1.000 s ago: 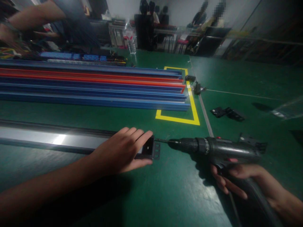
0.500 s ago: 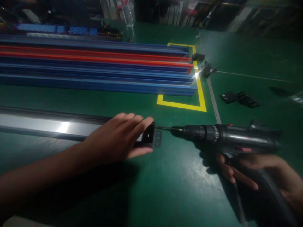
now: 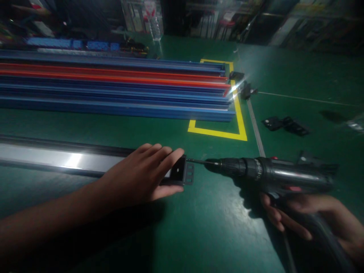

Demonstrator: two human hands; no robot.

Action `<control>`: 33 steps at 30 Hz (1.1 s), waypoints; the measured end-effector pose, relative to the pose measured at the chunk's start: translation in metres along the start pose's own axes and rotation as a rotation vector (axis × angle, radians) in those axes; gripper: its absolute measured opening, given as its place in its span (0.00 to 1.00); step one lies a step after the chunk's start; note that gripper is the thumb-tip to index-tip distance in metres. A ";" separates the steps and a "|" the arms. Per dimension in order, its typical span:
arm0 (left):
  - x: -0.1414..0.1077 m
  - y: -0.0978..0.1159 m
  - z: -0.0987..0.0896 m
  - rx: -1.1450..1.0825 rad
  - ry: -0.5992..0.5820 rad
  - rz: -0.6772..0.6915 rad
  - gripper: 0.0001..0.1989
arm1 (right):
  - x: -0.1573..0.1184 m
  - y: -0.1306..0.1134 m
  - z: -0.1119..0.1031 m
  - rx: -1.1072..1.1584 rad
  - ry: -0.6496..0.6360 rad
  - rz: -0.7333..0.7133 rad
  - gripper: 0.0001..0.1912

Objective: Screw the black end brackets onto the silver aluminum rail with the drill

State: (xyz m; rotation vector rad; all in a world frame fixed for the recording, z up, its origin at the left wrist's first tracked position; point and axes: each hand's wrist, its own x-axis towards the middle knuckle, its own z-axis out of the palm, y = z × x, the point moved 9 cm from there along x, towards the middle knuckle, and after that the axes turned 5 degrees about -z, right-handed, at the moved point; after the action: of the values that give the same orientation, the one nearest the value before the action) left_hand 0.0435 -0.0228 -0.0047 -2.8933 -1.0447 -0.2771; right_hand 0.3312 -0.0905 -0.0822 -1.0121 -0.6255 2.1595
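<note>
My left hand [image 3: 145, 172] is closed over the right end of a long metal profile [image 3: 57, 160], silver on top with dark edges. A black end cap [image 3: 178, 170] with a slotted tab [image 3: 190, 173] shows past my fingers. On the right, my right hand [image 3: 301, 216] grips the handle of a black cordless drill [image 3: 284, 172], which lies level and points left. Its long thin bit [image 3: 199, 161] reaches to the far corner of the end cap; whether the tip sits in a screw is too small to tell.
Blue profiles [image 3: 142, 110] and red profiles [image 3: 142, 76] lie side by side beyond, their ends inside a yellow floor marking [image 3: 241, 121]. Black brackets [image 3: 286, 124] lie on the green floor at right. A plastic bottle [image 3: 154, 22] stands farther back.
The whole view has shifted, so everything sits slightly lower in the picture. Both hands keep their grips, and the drill bit stays at the end cap.
</note>
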 end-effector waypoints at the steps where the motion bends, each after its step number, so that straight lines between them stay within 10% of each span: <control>1: 0.000 0.000 0.000 0.008 0.003 0.002 0.34 | 0.000 0.001 -0.002 0.010 -0.004 -0.010 0.18; 33: 0.008 0.002 0.002 0.091 -0.156 -0.044 0.38 | 0.002 0.000 -0.007 -0.060 -0.020 -0.088 0.19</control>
State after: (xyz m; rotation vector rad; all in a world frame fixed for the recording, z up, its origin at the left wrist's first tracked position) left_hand 0.0512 -0.0185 -0.0048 -2.8508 -1.1128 -0.0051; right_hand 0.3356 -0.0878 -0.0869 -0.9775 -0.7346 2.0872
